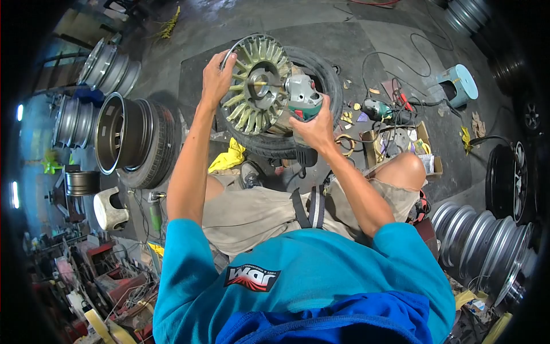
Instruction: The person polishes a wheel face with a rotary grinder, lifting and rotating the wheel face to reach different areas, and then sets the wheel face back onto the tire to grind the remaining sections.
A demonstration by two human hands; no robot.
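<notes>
A multi-spoke wheel face [243,98], olive-gold with a round central hub, is tilted up above a black tyre [331,74] lying on the floor. My left hand [217,79] grips its thin outer rim at the upper left. In my right hand [315,125] is a green and grey angle grinder [303,97], fingers wrapped round its body. A thin, brass-coloured spindle or bit extends from its metal head towards the hub. Whether it touches the hub, I cannot tell. The tool's dark rear end points down towards my lap.
Wheel rims [109,71] and a bronze rim on a tyre [117,137] stand left. To the right are another grinder [375,109], a cardboard box [428,135] of discs, a blue stool [465,83], loose cables and silver rims [481,243]. A yellow cloth [229,156] lies near my foot.
</notes>
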